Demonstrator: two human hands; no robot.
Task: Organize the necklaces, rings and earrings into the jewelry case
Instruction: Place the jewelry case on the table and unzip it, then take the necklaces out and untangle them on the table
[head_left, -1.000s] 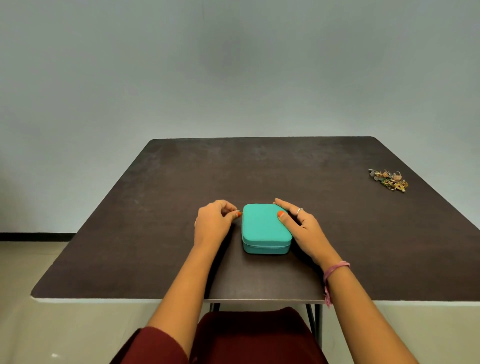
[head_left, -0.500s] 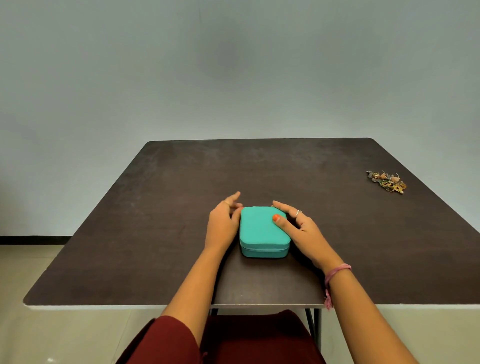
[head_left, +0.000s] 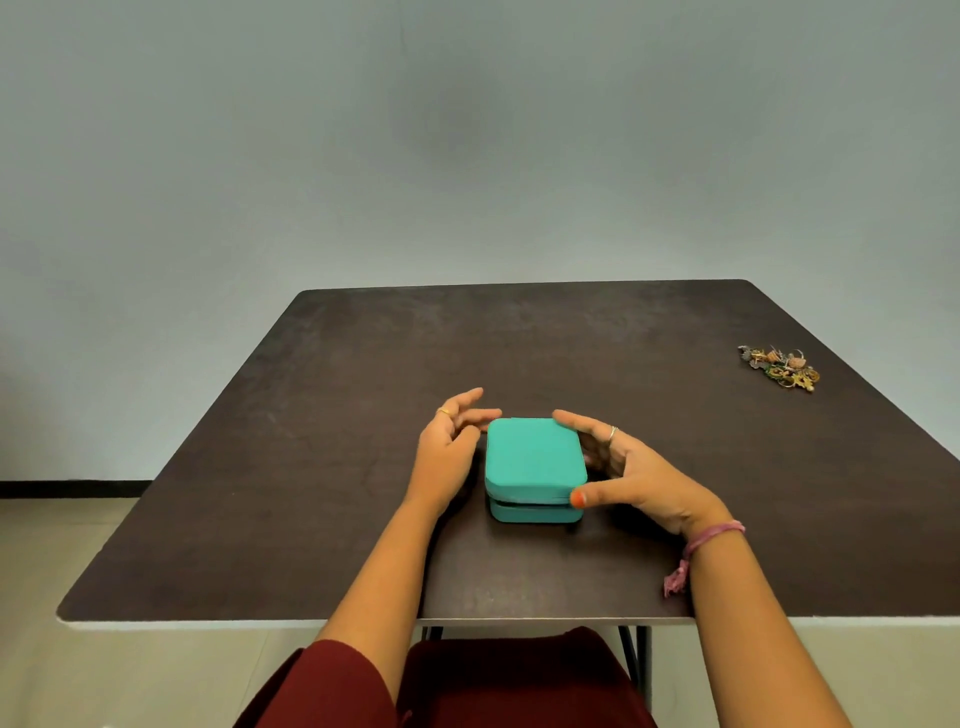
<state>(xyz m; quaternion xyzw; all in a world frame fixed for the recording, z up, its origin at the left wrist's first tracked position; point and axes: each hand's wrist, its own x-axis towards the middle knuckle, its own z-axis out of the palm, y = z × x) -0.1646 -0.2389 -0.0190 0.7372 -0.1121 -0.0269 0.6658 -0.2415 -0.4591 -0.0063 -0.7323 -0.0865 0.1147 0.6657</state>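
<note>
**Teal case flanked by both hands, lid slightly lifted**

A dark brown table (head_left: 322, 467) filled the head camera's view, set against a plain grey wall (head_left: 467, 130). On the left, a dark red sleeve (head_left: 327, 686) covered the upper arm, and the bare forearm reached forward to the left hand (head_left: 449, 447), which lay just beside the case's left side. Its fingers (head_left: 465, 400) were loosely spread and only partly bent, closed on nothing; whether any fingertip touched the case's wall could not be told. A thin ring showed on one of them.

The teal case (head_left: 532, 465) sat at the middle of the near half of the table, between the two hands. A dark gap ran along its front edge, the lid standing slightly above the base.

To its right, the right hand (head_left: 639, 473) curved around the case's right side. The thumb (head_left: 584, 496), its nail painted orange, pressed at the lid's near right corner, while the fingers reached along the far right edge of the lid, one of them wearing a ring. A pink thread band (head_left: 711, 535) circled the right wrist, its loose end hanging down.

Well apart from the case, near the table's far right edge, lay a small tangled heap of jewelry (head_left: 779, 366), gold and silver pieces with touches of green. Single items in it were too small to tell apart.
</note>
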